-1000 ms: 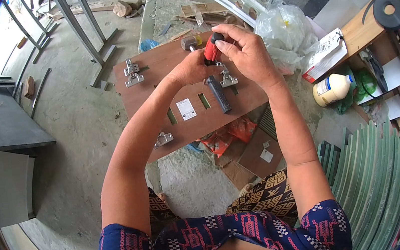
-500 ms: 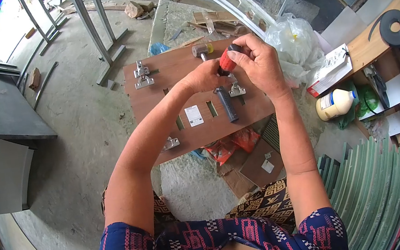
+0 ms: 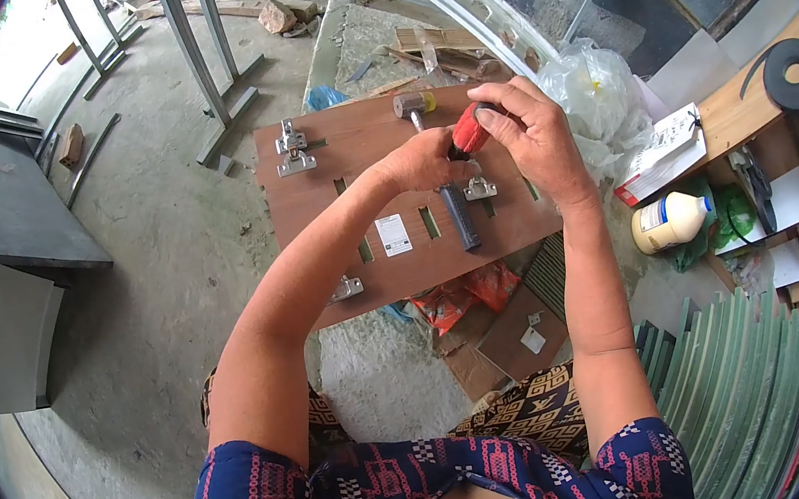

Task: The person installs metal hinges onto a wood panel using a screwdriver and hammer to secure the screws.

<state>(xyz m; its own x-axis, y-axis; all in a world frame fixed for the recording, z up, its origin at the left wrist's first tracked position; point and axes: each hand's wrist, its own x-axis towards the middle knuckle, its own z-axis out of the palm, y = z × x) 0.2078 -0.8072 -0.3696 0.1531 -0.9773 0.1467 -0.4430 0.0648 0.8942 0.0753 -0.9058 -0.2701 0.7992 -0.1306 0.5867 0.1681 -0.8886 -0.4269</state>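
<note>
My right hand [image 3: 538, 135] is closed round the top of a red and black screwdriver [image 3: 469, 129], which is tilted over a brown wooden board [image 3: 304, 212]. My left hand [image 3: 420, 161] is closed about the lower end of the screwdriver; its fingertips and the tool's tip are partly hidden. A metal hinge [image 3: 479, 188] sits on the board just below my hands. Two more hinges lie on the left side, an upper one [image 3: 293, 148] and a lower one [image 3: 347, 287]. A hammer [image 3: 459, 217] with a dark grip lies under my left hand, its head beyond it.
The board has several slots and a white label [image 3: 394, 234]. To the right are a plastic bag [image 3: 590, 83], a white bottle [image 3: 670, 221], a roll of black strip [image 3: 794, 76] on a shelf, and stacked green strips [image 3: 738, 366]. Metal frames [image 3: 203, 63] stand at upper left.
The screwdriver leans further to the right, and my right hand has shifted slightly right and down with it. My left hand stays at its lower end. The view has shifted a little.
</note>
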